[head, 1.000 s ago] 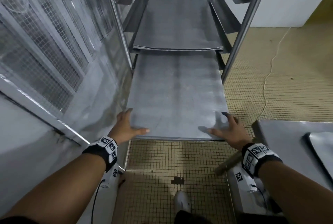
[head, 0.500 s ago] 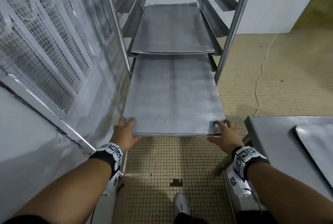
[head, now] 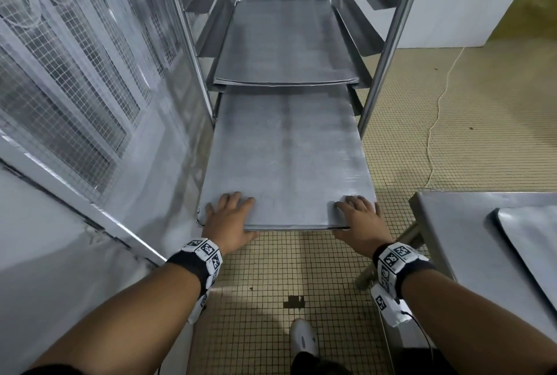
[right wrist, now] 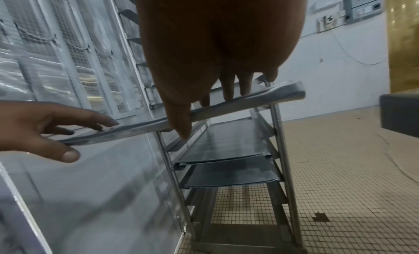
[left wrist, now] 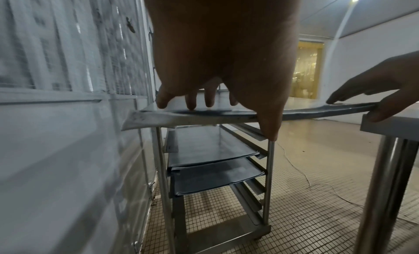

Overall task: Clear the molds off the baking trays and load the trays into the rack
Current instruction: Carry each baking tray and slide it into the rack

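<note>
A bare grey baking tray (head: 286, 157) sticks out of the steel rack (head: 388, 43), with its far end under another tray (head: 283, 43) that sits one level higher. My left hand (head: 229, 214) lies on the tray's near left corner and my right hand (head: 358, 217) on its near right corner. On both hands the fingers lie straight on top and the thumbs hang below the near edge (left wrist: 204, 117). The right wrist view shows the same edge (right wrist: 226, 103) with the left hand (right wrist: 45, 125) on it. No molds are in view.
Two more trays (left wrist: 211, 146) (left wrist: 215, 175) sit on lower rack levels. A steel table (head: 452, 224) with another tray (head: 536, 233) stands close on my right. A mesh-panelled metal wall (head: 75, 73) runs along the left. A white cord (head: 434, 133) lies on the tiled floor.
Both hands have shifted from holding the tray's near corners at the sides to lying flat on top of its near edge. The rack now looks slightly closer.
</note>
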Available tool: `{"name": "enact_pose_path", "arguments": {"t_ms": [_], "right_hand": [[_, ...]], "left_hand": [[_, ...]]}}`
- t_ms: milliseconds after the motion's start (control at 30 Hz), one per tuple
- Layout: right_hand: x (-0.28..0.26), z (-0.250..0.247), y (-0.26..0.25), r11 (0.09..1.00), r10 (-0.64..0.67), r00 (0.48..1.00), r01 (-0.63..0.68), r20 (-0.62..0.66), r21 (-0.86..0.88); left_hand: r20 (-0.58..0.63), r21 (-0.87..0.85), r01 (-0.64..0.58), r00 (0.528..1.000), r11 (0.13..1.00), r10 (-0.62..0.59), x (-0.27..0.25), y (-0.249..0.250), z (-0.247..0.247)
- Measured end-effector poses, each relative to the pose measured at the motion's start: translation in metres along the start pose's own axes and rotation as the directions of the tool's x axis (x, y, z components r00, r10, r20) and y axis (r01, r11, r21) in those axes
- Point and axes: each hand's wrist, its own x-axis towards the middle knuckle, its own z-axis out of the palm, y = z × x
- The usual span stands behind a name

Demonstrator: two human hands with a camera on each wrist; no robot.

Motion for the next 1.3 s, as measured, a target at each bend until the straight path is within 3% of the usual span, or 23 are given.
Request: {"name": "enact_pose_path", "arguments": {"t_ms": [300,533,1033,1167,1300], "right_hand": [[0.035,-0.001,-0.036,0.978,-0.207,0.973,0.206,0.107,0.013],[0.062,-0.008,-0.034,0.969,-0.248,0.958,0.246,0.144,0.038],[0.141,-0.025,-0.021,0.960,-0.277,0.956,0.273,0.096,0.058],[0.168,-0.031,-0.019,0.958,-0.287,0.953,0.283,0.097,0.046],[0.191,-0.033,-0.015,0.955,-0.296,0.951,0.293,0.092,0.048]], "left_hand": [[0.058,0.027,-0.191,0.980,0.981,0.189,0.026,0.027,-0.011],[0.063,0.040,-0.232,0.971,0.972,0.229,0.052,0.007,-0.008],[0.070,-0.059,-0.208,0.975,0.976,0.212,0.122,-0.013,-0.042],[-0.034,-0.133,-0.134,0.991,0.982,0.130,0.148,-0.011,-0.055],[0.078,-0.121,-0.121,0.988,0.985,0.131,0.170,-0.012,-0.066]]}}
